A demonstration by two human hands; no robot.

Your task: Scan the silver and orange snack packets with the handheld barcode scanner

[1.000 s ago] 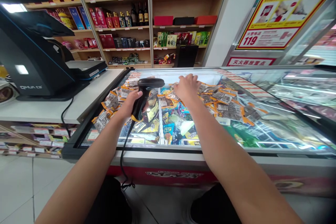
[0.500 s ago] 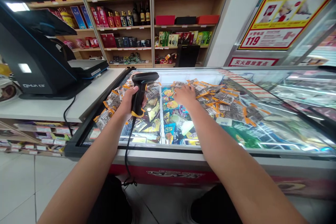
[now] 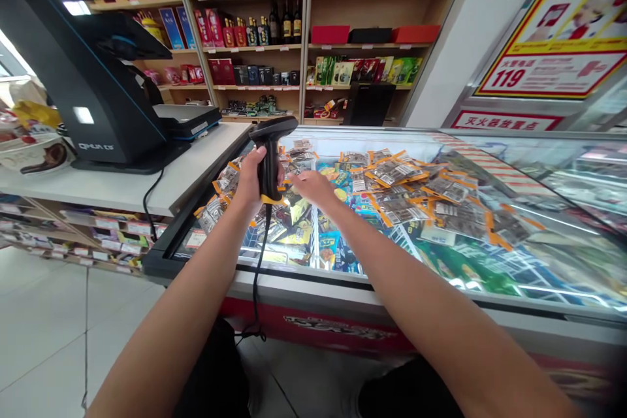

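My left hand [image 3: 253, 176] is wrapped round the grip of a black barcode scanner [image 3: 270, 160] with yellow trim. Its cord hangs down over the front of a glass-topped freezer [image 3: 294, 279]. My right hand [image 3: 313, 187] is just right of the scanner, low over the glass, fingers stretched leftward and partly blurred; I make out nothing in them. Orange-edged packets [image 3: 223, 192] lie in a pile on the left, partly hidden behind my left hand and the scanner. A bigger spread of the same packets [image 3: 399, 173] covers the glass on the right.
On the left, a dark checkout scale [image 3: 117, 98] stands on a white counter [image 3: 196, 163]. Bagged frozen goods [image 3: 337, 248] show through the glass. Shelves of boxes and bottles [image 3: 245, 46] line the back. A fire-safety sign [image 3: 553, 46] hangs at right.
My right hand has moved left, from the edge of the right-hand packets to beside the scanner. The left hand still holds the scanner. The whole view has shifted a little.
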